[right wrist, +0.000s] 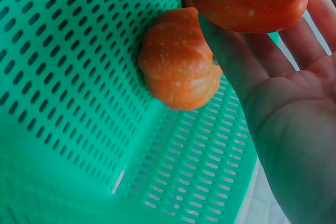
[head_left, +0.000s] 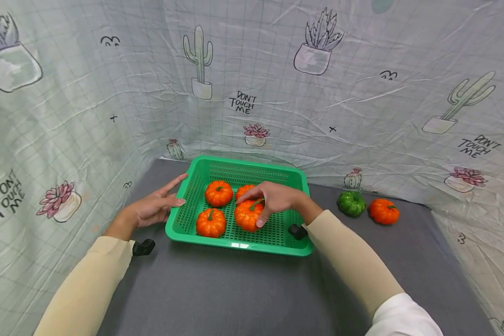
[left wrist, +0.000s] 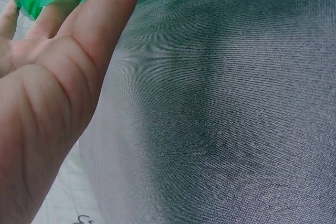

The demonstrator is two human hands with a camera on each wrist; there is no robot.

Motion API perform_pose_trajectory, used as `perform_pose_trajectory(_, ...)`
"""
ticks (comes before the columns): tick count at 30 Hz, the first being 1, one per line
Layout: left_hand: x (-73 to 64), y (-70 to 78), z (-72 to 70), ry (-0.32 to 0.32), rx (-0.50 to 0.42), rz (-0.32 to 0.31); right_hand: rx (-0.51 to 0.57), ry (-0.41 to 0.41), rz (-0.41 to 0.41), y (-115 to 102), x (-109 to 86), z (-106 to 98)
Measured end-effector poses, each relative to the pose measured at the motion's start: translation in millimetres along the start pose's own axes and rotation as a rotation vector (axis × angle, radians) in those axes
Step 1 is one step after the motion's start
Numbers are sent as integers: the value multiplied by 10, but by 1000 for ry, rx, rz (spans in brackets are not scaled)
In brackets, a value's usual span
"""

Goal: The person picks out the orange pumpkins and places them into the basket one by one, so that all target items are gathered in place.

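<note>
A green perforated plastic basket (head_left: pixel 260 247) sits on the grey cloth. My right hand (head_left: pixel 278 198) reaches into it and grips an orange toy pumpkin (head_left: pixel 245 218) from above, thumb on the near side. In the right wrist view that gripped pumpkin (right wrist: pixel 249 1) is at the top, partly cut off. Two more orange pumpkins, a rear one (head_left: pixel 218 193) and a nearer one (head_left: pixel 210 223), lie in the basket's left half. Another pumpkin (head_left: pixel 244 190) is partly hidden behind my right hand. Against the basket's left side, my left hand (head_left: pixel 153 209) rests its extended fingers and thumb.
On the cloth right of the basket stand a green pumpkin (head_left: pixel 351 203) and an orange pumpkin (head_left: pixel 384 211), side by side. A pale curtain (head_left: pixel 277 107) printed with cacti closes off the back and both sides. Black wrist devices show at both cuffs.
</note>
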State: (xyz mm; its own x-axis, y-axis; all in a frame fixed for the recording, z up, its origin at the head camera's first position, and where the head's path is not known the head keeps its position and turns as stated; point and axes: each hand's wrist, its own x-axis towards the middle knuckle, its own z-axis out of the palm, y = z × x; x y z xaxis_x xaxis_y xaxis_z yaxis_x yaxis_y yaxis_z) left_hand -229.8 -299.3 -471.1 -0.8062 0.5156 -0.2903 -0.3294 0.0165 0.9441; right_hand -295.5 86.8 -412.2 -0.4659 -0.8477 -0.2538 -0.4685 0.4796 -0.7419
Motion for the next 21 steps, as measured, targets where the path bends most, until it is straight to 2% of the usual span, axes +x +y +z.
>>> perform_pose_trajectory(6,-1,-1,-6,-3,-7,0,46,-10,10,1,78,34)
perform_pose_trajectory(21,-10,-1,-1,-7,-9,8,85,-30,12,58,156,114)
